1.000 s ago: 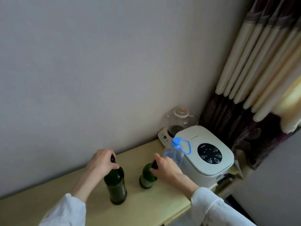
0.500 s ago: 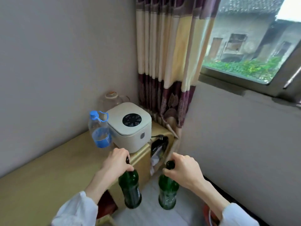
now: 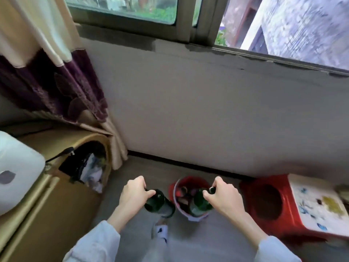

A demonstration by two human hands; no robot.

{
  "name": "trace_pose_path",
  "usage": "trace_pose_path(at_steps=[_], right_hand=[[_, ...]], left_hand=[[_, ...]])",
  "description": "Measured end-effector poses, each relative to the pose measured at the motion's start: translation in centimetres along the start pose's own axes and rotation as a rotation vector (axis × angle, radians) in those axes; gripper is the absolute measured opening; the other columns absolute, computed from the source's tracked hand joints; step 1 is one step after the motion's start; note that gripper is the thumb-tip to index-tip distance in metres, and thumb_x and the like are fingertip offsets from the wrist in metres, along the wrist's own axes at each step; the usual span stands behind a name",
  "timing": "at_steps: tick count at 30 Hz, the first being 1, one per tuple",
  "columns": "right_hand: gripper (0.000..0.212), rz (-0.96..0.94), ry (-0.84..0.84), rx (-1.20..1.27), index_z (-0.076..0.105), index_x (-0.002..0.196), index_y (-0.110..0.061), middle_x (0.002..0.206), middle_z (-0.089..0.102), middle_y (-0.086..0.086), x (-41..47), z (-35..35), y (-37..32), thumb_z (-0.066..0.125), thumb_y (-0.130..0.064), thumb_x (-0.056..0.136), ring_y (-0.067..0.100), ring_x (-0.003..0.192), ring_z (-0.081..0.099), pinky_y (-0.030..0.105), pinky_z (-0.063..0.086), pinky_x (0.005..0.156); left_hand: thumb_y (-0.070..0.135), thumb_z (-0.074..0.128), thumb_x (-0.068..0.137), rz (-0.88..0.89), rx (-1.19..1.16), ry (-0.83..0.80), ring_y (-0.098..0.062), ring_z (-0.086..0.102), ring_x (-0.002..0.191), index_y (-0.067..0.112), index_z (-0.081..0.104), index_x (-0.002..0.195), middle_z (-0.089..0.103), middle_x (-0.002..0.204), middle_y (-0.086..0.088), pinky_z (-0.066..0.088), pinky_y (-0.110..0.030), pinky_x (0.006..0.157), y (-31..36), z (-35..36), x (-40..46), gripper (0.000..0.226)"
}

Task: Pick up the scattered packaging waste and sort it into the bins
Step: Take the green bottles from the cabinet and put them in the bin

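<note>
My left hand [image 3: 133, 193] grips the neck of a dark green glass bottle [image 3: 160, 204] that hangs upright just left of a red bin [image 3: 188, 181] on the floor. My right hand [image 3: 223, 198] grips the neck of a second green bottle [image 3: 199, 204], held over the bin's opening. The bin holds several pieces of waste, partly hidden by the bottle.
A red plastic stool [image 3: 268, 203] with a patterned top stands right of the bin. On the left is a yellow cabinet [image 3: 47, 205] with a white cooker [image 3: 17, 173] on top and a black bag [image 3: 83, 163] at its end. A curtain [image 3: 56, 72] hangs above; the wall and window lie ahead.
I lifted both bottles off the yellow cabinet and turned right. They now hang by the red bin on the floor, the right one over its opening.
</note>
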State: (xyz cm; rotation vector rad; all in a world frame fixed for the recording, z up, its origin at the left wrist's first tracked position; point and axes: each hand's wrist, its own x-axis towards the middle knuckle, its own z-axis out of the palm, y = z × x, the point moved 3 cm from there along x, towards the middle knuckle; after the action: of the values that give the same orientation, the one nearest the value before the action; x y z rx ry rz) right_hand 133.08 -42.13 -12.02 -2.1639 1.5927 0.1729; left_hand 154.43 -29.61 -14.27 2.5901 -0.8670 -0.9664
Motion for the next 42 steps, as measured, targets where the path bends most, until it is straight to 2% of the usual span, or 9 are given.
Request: trace_pose_path(at_steps=[9,14,16,20,24,28,32,37,42], right_hand=[[0.031,0.364,-0.106,0.145,0.041,0.092,-0.011,0.089,0.058,0.010,11.2,6.7,12.1,0.057,-0.037,0.083,0.033,0.093,0.058,0.031,0.038,0.069],[0.030,0.445,-0.148,0.289,0.041,0.093,-0.010,0.087,0.068,0.016,16.6,13.6,18.9,0.055,-0.035,0.084,0.031,0.086,0.061,0.031,0.037,0.064],[0.031,0.461,-0.142,0.333,0.041,0.092,-0.011,0.086,0.068,0.017,18.5,16.0,20.3,0.056,-0.036,0.083,0.032,0.083,0.063,0.033,0.044,0.066],[0.028,0.446,-0.154,0.382,0.039,0.092,-0.011,0.085,0.066,0.017,21.7,21.5,22.6,0.056,-0.032,0.086,0.033,0.078,0.064,0.033,0.048,0.067],[0.026,0.451,-0.121,0.429,0.037,0.091,-0.010,0.086,0.064,0.019,23.2,25.6,23.6,0.056,-0.028,0.088,0.035,0.078,0.065,0.038,0.052,0.071],[0.025,0.431,-0.095,0.438,0.038,0.092,-0.009,0.085,0.065,0.020,24.4,27.8,24.0,0.054,-0.028,0.089,0.034,0.079,0.063,0.033,0.047,0.067],[0.028,0.386,-0.053,0.356,0.042,0.099,-0.005,0.081,0.062,0.013,24.8,27.0,23.6,0.053,-0.030,0.090,0.031,0.080,0.057,0.030,0.033,0.063],[0.031,0.242,-0.086,0.258,0.042,0.105,-0.003,0.086,0.060,0.019,25.5,26.0,21.5,0.051,-0.030,0.092,0.040,0.086,0.056,0.036,0.036,0.066],[0.032,0.282,-0.202,0.231,0.039,0.111,-0.003,0.102,0.061,0.025,26.1,28.2,20.8,0.050,-0.027,0.093,0.043,0.096,0.056,0.042,0.044,0.077]], left_hand=[[0.029,0.059,0.086,-0.131,-0.100,-0.187,-0.029,0.058,0.101,0.012,0.061,0.103,0.065,0.104,-0.012,0.042,-0.028,0.075,5.2,14.7,11.1,0.024],[0.027,0.059,0.088,-0.313,-0.210,-0.236,-0.012,0.062,0.061,0.011,0.066,0.100,0.063,0.063,-0.005,0.043,-0.021,0.071,4.9,23.5,15.0,0.021],[0.024,0.060,0.088,-0.371,-0.275,-0.215,-0.013,0.063,0.051,0.009,0.066,0.100,0.065,0.070,-0.008,0.046,-0.019,0.069,4.7,26.5,15.8,0.020],[0.026,0.060,0.087,-0.479,-0.330,-0.188,-0.021,0.069,0.068,0.014,0.063,0.099,0.066,0.064,-0.010,0.052,-0.024,0.077,3.6,33.3,17.5,0.018],[0.017,0.061,0.087,-0.532,-0.452,-0.164,-0.007,0.057,0.035,0.004,0.060,0.097,0.068,0.093,-0.020,0.046,-0.015,0.042,2.3,38.0,18.6,0.016],[0.010,0.059,0.088,-0.588,-0.504,-0.162,-0.026,0.059,0.065,-0.006,0.057,0.111,0.062,0.105,-0.021,0.038,-0.011,0.029,1.8,41.1,19.1,0.028],[0.013,0.060,0.088,-0.601,-0.485,-0.167,-0.036,0.068,0.080,-0.001,0.058,0.114,0.061,0.113,-0.021,0.053,-0.025,0.049,1.9,42.5,19.2,0.030],[0.021,0.056,0.090,-0.544,-0.436,-0.184,-0.031,0.070,0.074,0.008,0.063,0.106,0.068,0.103,-0.016,0.048,-0.018,0.059,2.6,41.6,20.3,0.022],[0.014,0.058,0.089,-0.604,-0.546,-0.158,-0.031,0.069,0.075,0.005,0.063,0.097,0.064,0.108,-0.017,0.045,-0.012,0.039,2.6,40.7,21.4,0.013]])
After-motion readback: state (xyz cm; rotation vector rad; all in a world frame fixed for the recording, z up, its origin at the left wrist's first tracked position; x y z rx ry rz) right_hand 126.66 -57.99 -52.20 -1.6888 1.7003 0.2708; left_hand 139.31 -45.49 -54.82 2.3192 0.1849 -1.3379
